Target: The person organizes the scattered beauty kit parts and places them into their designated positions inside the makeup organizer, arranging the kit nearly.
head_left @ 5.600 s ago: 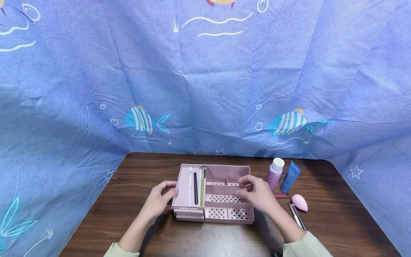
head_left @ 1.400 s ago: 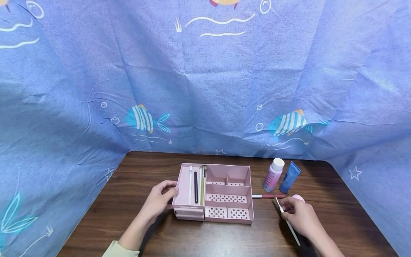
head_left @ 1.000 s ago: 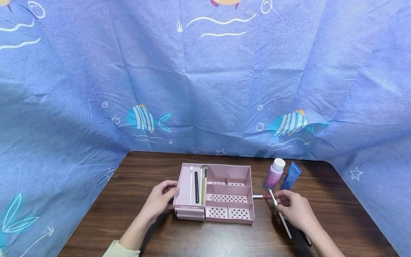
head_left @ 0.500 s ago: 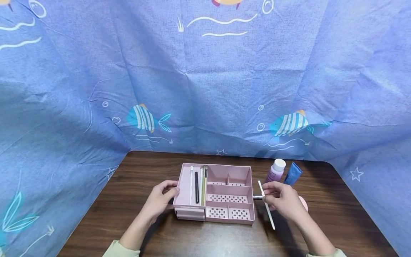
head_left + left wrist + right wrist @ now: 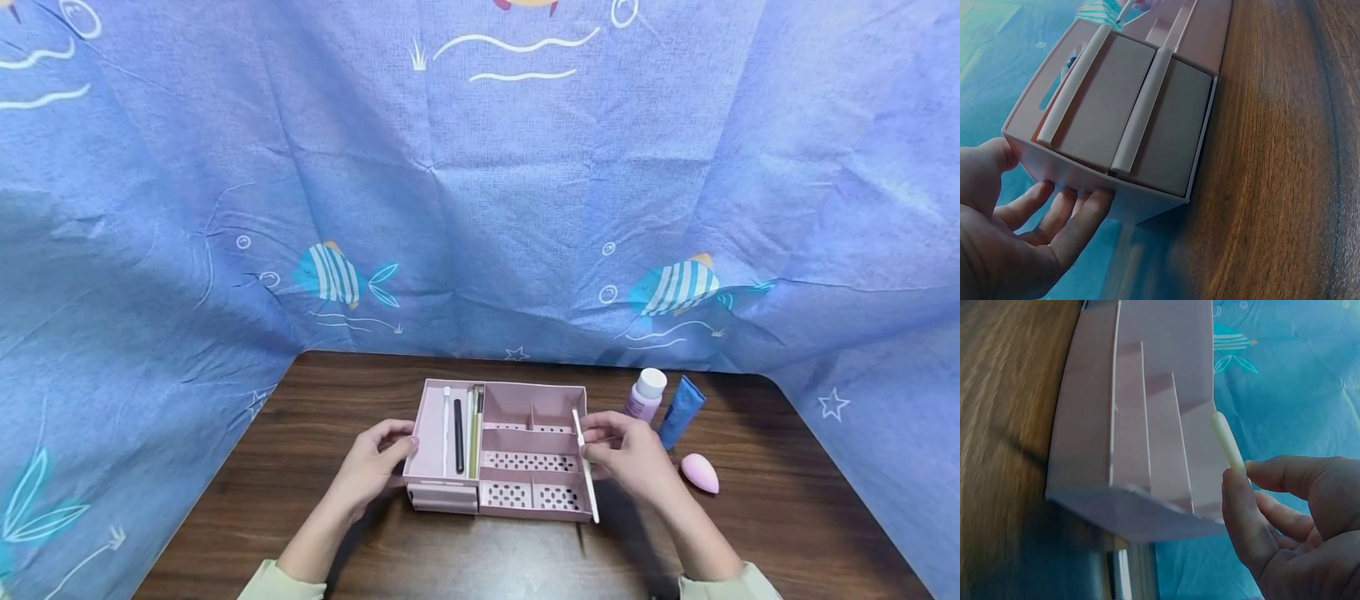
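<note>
A pale pink organizer point(image 5: 536, 387) stands on the table, with small compartments at its right and drawers point(image 5: 1100, 100) under its left tray. My left hand point(image 5: 372, 457) holds its left side, thumb at the upper rim and bent fingers against the outer wall. Between thumb and fingertips my right hand point(image 5: 632, 454) pinches a slim makeup brush point(image 5: 590, 492) with a white handle. The brush is tilted and overlaps the organizer's right wall in the head view. In the right wrist view its ivory handle end point(image 5: 1227, 439) points away from the fingers.
In the left tray lie a white stick point(image 5: 446, 433), a black pen-shaped stick point(image 5: 458, 437) and some brushes point(image 5: 472, 442). A white-capped bottle point(image 5: 647, 396), a blue tube point(image 5: 681, 411) and a pink makeup sponge point(image 5: 700, 473) are at the right. A blue curtain point(image 5: 480, 208) hangs behind.
My right hand went from the organizer to the right side of the table, picked up the makeup brush and carried it left to the organizer's right wall. My left hand has stayed put.
</note>
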Demonstrator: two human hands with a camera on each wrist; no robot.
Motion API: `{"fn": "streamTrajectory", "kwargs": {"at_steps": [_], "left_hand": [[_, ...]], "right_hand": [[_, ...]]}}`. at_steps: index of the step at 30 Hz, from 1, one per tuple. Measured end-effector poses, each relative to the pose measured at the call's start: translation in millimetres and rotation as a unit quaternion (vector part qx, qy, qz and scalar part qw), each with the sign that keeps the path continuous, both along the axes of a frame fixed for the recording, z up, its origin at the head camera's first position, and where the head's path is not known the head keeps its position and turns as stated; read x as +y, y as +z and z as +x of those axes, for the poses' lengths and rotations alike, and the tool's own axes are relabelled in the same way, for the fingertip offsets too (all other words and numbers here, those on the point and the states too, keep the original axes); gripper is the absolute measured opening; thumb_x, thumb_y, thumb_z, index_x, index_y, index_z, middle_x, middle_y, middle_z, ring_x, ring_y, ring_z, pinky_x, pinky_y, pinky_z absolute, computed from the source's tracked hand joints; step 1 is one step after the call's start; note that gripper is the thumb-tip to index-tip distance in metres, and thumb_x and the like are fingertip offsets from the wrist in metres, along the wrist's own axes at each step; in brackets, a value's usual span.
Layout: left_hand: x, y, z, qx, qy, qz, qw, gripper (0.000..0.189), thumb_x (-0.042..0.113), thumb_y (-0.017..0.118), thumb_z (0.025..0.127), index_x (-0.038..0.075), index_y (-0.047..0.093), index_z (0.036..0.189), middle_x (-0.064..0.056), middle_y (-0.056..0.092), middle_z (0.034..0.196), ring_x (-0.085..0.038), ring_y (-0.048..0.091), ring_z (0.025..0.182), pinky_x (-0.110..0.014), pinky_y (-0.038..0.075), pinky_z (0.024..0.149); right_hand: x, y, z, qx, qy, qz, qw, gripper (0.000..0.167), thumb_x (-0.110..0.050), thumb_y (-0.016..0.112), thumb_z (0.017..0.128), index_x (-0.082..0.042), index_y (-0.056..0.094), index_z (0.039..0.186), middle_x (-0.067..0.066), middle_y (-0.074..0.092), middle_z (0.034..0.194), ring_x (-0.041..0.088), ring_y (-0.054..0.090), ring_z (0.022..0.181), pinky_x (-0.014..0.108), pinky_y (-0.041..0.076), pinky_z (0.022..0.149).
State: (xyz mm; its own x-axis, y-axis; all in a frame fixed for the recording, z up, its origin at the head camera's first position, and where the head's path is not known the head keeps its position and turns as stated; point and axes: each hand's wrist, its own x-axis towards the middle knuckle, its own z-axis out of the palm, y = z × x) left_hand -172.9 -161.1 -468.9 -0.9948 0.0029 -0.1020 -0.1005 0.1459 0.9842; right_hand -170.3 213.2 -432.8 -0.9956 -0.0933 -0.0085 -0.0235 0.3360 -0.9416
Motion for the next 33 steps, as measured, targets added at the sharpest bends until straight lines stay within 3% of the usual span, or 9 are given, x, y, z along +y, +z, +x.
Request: {"fn": "streamTrajectory", "kwargs": {"at_steps": [9,16,23,33], "left_hand": [[0.0,-0.9,0.0,-0.004,0.003,0.001,1.0,0.03,0.012,0.066,0.097,0.001,0.066,0.125,-0.013,0.064,0.107,-0.018,0.062,0.09,-0.043,0.065,0.067],[-0.1,-0.7,0.0,-0.005,0.003,0.0,1.0,0.031,0.012,0.067,0.097,0.001,0.066,0.125,-0.013,0.064,0.107,-0.019,0.062,0.09,-0.043,0.065,0.066],[0.7,-0.4,-0.1,-0.007,0.0,0.004,1.0,0.031,0.012,0.066,0.097,0.001,0.065,0.126,-0.012,0.063,0.107,-0.018,0.062,0.09,-0.042,0.065,0.067],[-0.1,-0.3,-0.5,-0.008,-0.005,0.014,0.9999,0.031,0.011,0.065,0.098,0.0,0.064,0.127,-0.013,0.064,0.106,-0.018,0.064,0.087,-0.042,0.065,0.067]], "right_hand": [[-22.4,6.5,-12.5,0.047,0.021,0.014,0.9986,0.035,0.004,0.075,0.083,0.008,0.067,0.117,0.019,0.073,0.096,0.016,0.07,0.077,0.034,0.065,0.062],[-45.3,10.1,-18.7,-0.003,0.041,-0.068,0.9969,0.037,0.007,0.071,0.085,0.012,0.063,0.122,0.025,0.07,0.102,0.02,0.071,0.073,0.04,0.065,0.063],[-68.3,12.4,-25.7,-0.02,0.057,-0.092,0.9939,0.039,0.007,0.072,0.085,0.012,0.061,0.122,0.025,0.069,0.103,0.019,0.069,0.073,0.039,0.066,0.065],[-96.8,17.2,-37.5,-0.057,0.032,-0.133,0.989,0.052,0.008,0.074,0.078,0.009,0.06,0.128,0.017,0.066,0.1,0.02,0.066,0.069,0.038,0.065,0.064]]}}
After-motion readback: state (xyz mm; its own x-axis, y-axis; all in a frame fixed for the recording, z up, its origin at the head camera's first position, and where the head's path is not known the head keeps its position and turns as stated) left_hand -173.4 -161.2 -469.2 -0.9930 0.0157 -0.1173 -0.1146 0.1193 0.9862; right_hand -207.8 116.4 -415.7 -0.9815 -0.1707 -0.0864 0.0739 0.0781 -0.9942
